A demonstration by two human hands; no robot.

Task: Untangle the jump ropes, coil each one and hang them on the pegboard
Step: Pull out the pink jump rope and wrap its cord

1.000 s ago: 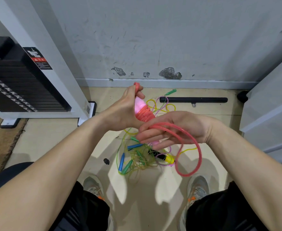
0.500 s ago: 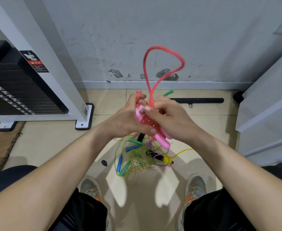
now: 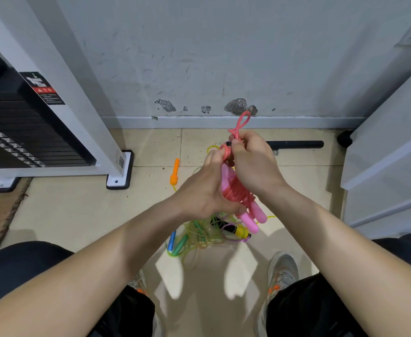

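Pink jump rope point(image 3: 236, 193) mid-frame — L hand point(image 3: 205, 192) gripped the wound handles, R hand point(image 3: 254, 164) pinched its end loop; coiling looked nearly done — next prob. tuck loop snugly

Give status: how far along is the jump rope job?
Done: the pink jump rope is clear of the tangle, its cord wound round its handles. In hand: the left hand grips that bundle while the right hand pinches the last short loop above it. Left: the green, yellow and purple ropes tangled on the floor, the orange handle, and hanging; no pegboard in view.
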